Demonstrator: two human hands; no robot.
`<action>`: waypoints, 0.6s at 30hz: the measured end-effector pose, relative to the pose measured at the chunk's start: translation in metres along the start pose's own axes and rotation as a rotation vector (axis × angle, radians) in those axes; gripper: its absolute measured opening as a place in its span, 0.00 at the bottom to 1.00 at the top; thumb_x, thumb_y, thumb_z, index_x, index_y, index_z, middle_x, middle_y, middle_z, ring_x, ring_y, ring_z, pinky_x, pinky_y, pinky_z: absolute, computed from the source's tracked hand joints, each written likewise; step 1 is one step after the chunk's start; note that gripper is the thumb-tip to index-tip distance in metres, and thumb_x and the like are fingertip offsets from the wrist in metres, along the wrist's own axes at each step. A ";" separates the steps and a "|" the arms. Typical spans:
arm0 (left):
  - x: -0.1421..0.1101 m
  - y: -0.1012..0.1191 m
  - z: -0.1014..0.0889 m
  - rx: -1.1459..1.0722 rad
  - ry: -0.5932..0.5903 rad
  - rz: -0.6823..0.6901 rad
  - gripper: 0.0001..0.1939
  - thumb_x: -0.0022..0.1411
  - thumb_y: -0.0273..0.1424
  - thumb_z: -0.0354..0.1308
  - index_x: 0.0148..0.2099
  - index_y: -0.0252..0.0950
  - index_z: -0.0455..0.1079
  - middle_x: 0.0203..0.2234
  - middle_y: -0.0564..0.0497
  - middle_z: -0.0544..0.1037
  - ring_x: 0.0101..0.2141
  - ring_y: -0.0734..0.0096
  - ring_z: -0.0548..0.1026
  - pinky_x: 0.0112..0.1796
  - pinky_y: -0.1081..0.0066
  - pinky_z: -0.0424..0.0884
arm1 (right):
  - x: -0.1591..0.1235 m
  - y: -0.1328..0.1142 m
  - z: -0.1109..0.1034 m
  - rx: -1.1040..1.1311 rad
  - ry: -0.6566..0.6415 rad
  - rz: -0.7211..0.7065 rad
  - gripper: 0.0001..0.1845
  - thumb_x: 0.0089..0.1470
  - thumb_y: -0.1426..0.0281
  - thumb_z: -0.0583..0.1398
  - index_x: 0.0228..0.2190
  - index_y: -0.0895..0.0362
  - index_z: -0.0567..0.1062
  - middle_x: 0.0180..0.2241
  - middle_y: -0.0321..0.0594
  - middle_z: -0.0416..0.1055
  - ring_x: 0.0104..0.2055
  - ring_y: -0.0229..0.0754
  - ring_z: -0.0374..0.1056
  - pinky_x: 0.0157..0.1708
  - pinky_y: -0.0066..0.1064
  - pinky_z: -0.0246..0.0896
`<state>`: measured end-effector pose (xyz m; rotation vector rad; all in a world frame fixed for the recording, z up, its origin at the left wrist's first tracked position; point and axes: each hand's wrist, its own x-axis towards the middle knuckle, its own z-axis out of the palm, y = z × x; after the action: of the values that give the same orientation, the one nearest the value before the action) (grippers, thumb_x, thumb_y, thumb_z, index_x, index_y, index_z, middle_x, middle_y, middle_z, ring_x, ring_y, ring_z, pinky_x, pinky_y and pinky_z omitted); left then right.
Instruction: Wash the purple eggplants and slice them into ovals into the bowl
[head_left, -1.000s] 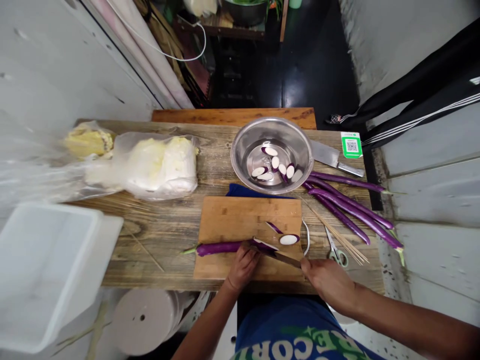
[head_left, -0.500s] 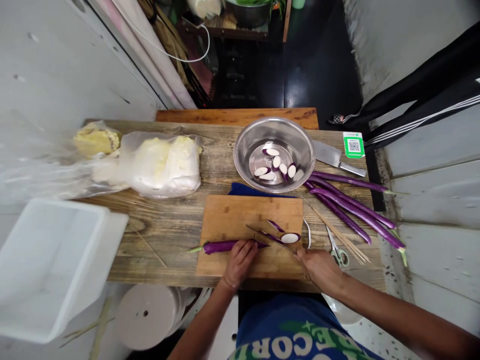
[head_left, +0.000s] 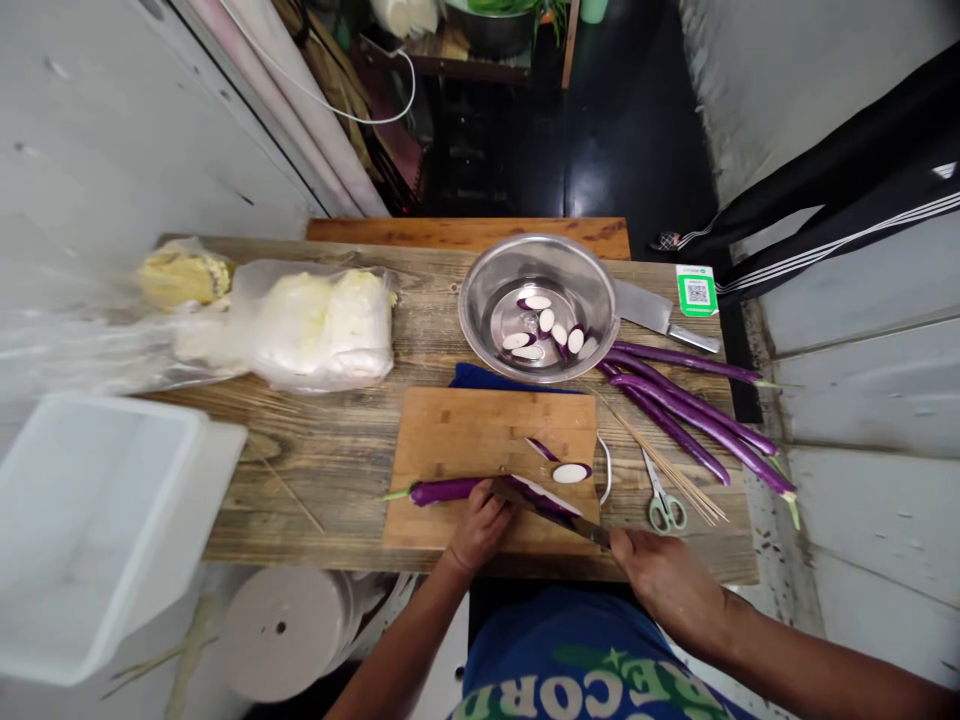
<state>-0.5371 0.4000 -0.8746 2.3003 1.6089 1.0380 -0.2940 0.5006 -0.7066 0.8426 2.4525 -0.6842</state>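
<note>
On the wooden cutting board (head_left: 450, 430) lies a long purple eggplant (head_left: 442, 490), its green stem pointing left. My left hand (head_left: 482, 525) is closed over its right part, pressing it to the board. My right hand (head_left: 664, 575) grips the handle of a knife (head_left: 555, 512), whose blade lies slantwise at the cut end, close to my left fingers. A pale cut face shows along the blade. Two eggplant slices (head_left: 572, 473) rest on the board behind the knife. More slices (head_left: 546, 320) sit in the steel bowl (head_left: 480, 345) beyond the board.
Whole eggplants (head_left: 690, 410), thin wooden sticks (head_left: 671, 465) and scissors (head_left: 664, 505) lie at the right. A cleaver (head_left: 652, 308) rests beside the bowl. Bagged cabbage (head_left: 322, 325) and a white tub (head_left: 217, 470) are at the left. A person's legs (head_left: 832, 220) show at the far right.
The knife and my right hand have shifted toward me and right; the blade now lies along the eggplant's cut end. My left hand still presses the eggplant. The view has shifted slightly.
</note>
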 end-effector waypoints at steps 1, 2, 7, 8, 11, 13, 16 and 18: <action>0.000 0.000 0.001 0.001 0.000 -0.002 0.11 0.62 0.24 0.46 0.40 0.36 0.70 0.35 0.46 0.73 0.48 0.61 0.65 0.45 0.55 0.68 | 0.000 0.000 0.001 0.000 -0.003 0.003 0.12 0.45 0.84 0.52 0.32 0.60 0.66 0.26 0.40 0.72 0.28 0.39 0.70 0.25 0.27 0.55; 0.000 0.000 0.001 0.000 -0.005 -0.009 0.11 0.62 0.23 0.46 0.40 0.35 0.70 0.36 0.46 0.73 0.49 0.61 0.65 0.44 0.55 0.68 | 0.000 0.001 0.002 -0.005 -0.004 0.005 0.12 0.45 0.85 0.52 0.32 0.60 0.66 0.26 0.40 0.72 0.27 0.39 0.70 0.25 0.27 0.54; 0.006 0.001 -0.003 -0.006 -0.020 -0.019 0.11 0.63 0.23 0.46 0.40 0.34 0.69 0.34 0.47 0.73 0.46 0.63 0.66 0.43 0.58 0.70 | 0.003 0.004 0.005 -0.032 0.006 -0.017 0.13 0.45 0.86 0.51 0.32 0.61 0.67 0.24 0.40 0.72 0.26 0.39 0.69 0.24 0.28 0.53; 0.008 0.002 -0.004 -0.004 -0.021 -0.019 0.11 0.63 0.23 0.46 0.40 0.34 0.69 0.34 0.47 0.73 0.45 0.63 0.67 0.43 0.58 0.70 | 0.003 0.005 0.005 -0.031 0.000 -0.021 0.14 0.45 0.86 0.51 0.33 0.62 0.67 0.24 0.40 0.72 0.26 0.39 0.69 0.24 0.28 0.54; 0.012 0.002 -0.006 0.006 -0.001 -0.006 0.11 0.63 0.23 0.46 0.41 0.33 0.69 0.34 0.46 0.73 0.45 0.63 0.67 0.42 0.59 0.70 | 0.006 0.004 0.003 -0.046 -0.065 -0.006 0.14 0.46 0.85 0.52 0.35 0.63 0.68 0.24 0.41 0.73 0.27 0.41 0.70 0.24 0.28 0.55; 0.014 0.002 -0.006 0.005 0.017 0.002 0.11 0.63 0.23 0.45 0.42 0.32 0.68 0.34 0.46 0.73 0.44 0.64 0.67 0.41 0.60 0.70 | 0.013 0.001 0.000 -0.071 -0.118 0.014 0.14 0.47 0.84 0.52 0.37 0.64 0.69 0.26 0.43 0.74 0.28 0.43 0.71 0.24 0.28 0.55; 0.017 0.002 -0.007 -0.015 -0.008 -0.007 0.12 0.64 0.24 0.44 0.44 0.33 0.68 0.35 0.46 0.73 0.44 0.65 0.67 0.42 0.61 0.69 | 0.034 -0.005 0.003 -0.082 -0.152 0.034 0.12 0.48 0.82 0.52 0.37 0.64 0.68 0.27 0.45 0.74 0.29 0.43 0.72 0.24 0.28 0.56; 0.019 0.003 -0.009 -0.025 -0.038 -0.009 0.14 0.64 0.23 0.43 0.47 0.33 0.67 0.36 0.46 0.73 0.43 0.66 0.67 0.42 0.62 0.68 | 0.049 -0.006 0.009 -0.072 -0.132 0.026 0.09 0.50 0.81 0.52 0.35 0.64 0.68 0.27 0.45 0.74 0.29 0.43 0.72 0.23 0.28 0.56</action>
<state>-0.5365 0.4129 -0.8579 2.2807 1.5813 1.0011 -0.3305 0.5126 -0.7392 0.7751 2.3299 -0.6186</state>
